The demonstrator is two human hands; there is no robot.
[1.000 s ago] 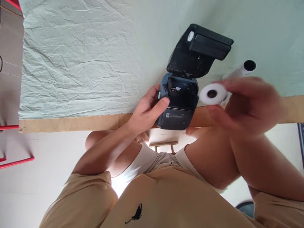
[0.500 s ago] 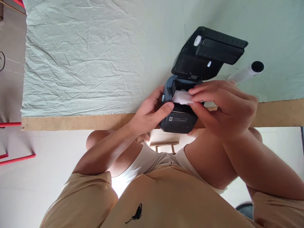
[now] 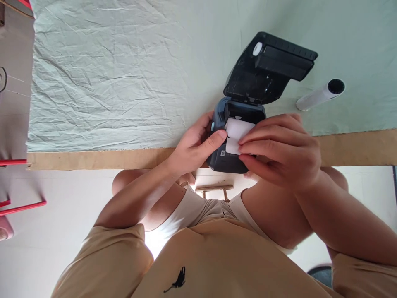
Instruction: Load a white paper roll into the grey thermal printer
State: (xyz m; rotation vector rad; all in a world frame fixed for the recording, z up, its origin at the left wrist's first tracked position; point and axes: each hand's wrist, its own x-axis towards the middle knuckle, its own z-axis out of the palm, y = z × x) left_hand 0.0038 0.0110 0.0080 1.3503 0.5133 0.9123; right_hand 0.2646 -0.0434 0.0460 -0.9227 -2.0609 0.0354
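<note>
A black label printer [image 3: 231, 164] sits at the table's front edge, its lid [image 3: 248, 78] swung up and back. My left hand [image 3: 198, 147] grips the printer's left side, the thumb lying along the rim of its opening. A roll of white label paper [image 3: 238, 127] rests in the printer's bay, and its loose end hangs forward over the front. My right hand [image 3: 279, 153] pinches that loose end between thumb and fingers, which cover the paper's right part. To the right of the printer, a white cylinder with a dark top [image 3: 321, 94] stands on the cloth.
A wrinkled pale green cloth [image 3: 108, 74] covers the table, with a bare brown strip [image 3: 93, 159] along the front edge. Red bars [image 3: 25, 208] and a pink object [image 3: 4, 228] are at the far left. A wooden stool bar [image 3: 214, 188] shows below the table.
My right hand has moved toward me and slightly left, drawing the paper's end out over the printer's front. The lid has shifted slightly. My left hand stays on the printer.
</note>
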